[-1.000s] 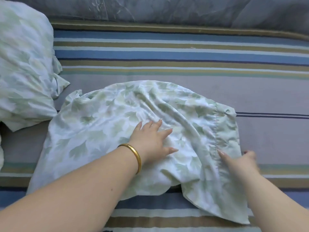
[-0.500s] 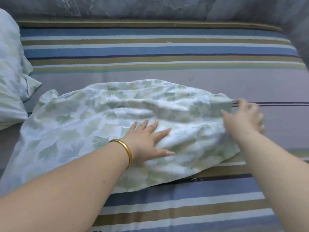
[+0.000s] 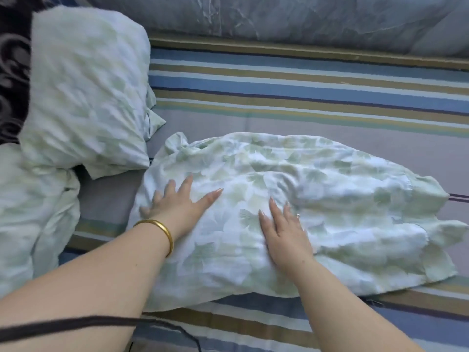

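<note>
A pale green leaf-print pillowcase (image 3: 330, 199) lies crumpled and spread across the striped bed sheet (image 3: 304, 92). My left hand (image 3: 177, 207), with a gold bangle on the wrist, presses flat on the left part of the pillowcase, fingers spread. My right hand (image 3: 284, 232), wearing a ring, lies flat on the cloth's middle with straight fingers. Neither hand grips the fabric.
A stuffed pillow (image 3: 83, 97) in the same print sits at the upper left, with more matching bedding (image 3: 33, 212) bunched below it. A grey quilt (image 3: 304, 19) runs along the far side. A dark cord (image 3: 76, 323) crosses the bottom left.
My right hand has left the pillowcase's right edge and come to its middle, laid flat. My left hand slid left across the cloth. The view swung left, showing the pillow.
</note>
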A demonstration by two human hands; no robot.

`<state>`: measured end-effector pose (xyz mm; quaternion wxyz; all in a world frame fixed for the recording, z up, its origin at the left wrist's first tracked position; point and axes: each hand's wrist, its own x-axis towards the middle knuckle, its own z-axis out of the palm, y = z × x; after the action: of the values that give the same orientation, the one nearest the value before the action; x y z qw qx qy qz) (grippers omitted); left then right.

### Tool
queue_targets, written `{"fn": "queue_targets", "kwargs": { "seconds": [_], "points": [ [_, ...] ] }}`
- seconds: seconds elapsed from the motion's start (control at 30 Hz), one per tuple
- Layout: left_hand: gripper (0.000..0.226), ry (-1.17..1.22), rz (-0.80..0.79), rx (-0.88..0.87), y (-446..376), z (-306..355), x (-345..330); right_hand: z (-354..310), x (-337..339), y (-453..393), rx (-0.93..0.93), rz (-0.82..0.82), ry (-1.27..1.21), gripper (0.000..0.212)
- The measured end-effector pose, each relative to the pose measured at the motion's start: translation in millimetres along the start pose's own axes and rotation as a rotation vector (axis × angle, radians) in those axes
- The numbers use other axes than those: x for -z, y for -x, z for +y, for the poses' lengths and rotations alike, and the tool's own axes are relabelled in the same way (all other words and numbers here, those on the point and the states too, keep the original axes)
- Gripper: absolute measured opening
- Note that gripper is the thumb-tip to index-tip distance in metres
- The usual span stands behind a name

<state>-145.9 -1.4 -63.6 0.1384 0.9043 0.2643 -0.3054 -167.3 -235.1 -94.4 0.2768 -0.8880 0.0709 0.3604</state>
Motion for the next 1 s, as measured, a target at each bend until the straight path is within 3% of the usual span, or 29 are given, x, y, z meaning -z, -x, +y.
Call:
{"fn": "queue_targets", "kwargs": {
  "seconds": [0.07, 0.13, 0.2, 0.3, 0.37, 0.43, 0.53, 0.6, 0.73, 0.8, 0.9, 1.0],
  "points": [
    [0.117, 0.170, -0.004, 0.135, -4, -23, 2, 18, 7, -3, -0.135, -0.010, 0.047, 0.070],
    [0.126, 0.339, 0.012, 0.278, -6, -46, 3, 27, 12, -3, -0.268, 0.108, 0.096, 0.075],
    [0.136, 0.531, 0.010, 0.387, -9, -65, 2, 25, 11, 2, -0.220, 0.264, 0.147, 0.077],
    [0.141, 0.730, -0.026, 0.393, -11, -80, 0, 22, -1, 3, 0.089, 0.165, 0.238, 0.074],
    [0.142, 0.747, -0.046, 0.373, -11, -84, -1, 24, -3, -3, 0.001, 0.161, 0.178, 0.068],
    [0.151, 0.758, -0.082, 0.371, -10, -87, 0, 25, 1, -8, -0.161, 0.311, 0.047, 0.068],
    [0.163, 0.815, -0.178, 0.419, -11, -96, 2, 16, 4, -12, -0.226, 0.455, -0.051, 0.074],
    [0.153, 0.888, -0.258, 0.415, -12, -103, 2, 10, 6, -18, -0.304, 0.453, -0.116, 0.075],
    [0.121, 1.040, -0.385, 0.328, -12, -108, 0, -10, 11, -20, -0.288, 0.281, -0.333, 0.073],
    [0.108, 1.088, -0.459, 0.274, -9, -107, 1, -20, 20, -20, -0.368, 0.179, -0.613, 0.069],
    [0.090, 1.175, -0.551, 0.255, -6, -112, 4, -15, 42, -15, -0.430, -0.236, -1.105, 0.059],
    [0.089, 1.257, -0.653, 0.216, -3, -116, 4, -2, 49, -20, -0.373, -0.331, -1.017, 0.035]
  ]
}}
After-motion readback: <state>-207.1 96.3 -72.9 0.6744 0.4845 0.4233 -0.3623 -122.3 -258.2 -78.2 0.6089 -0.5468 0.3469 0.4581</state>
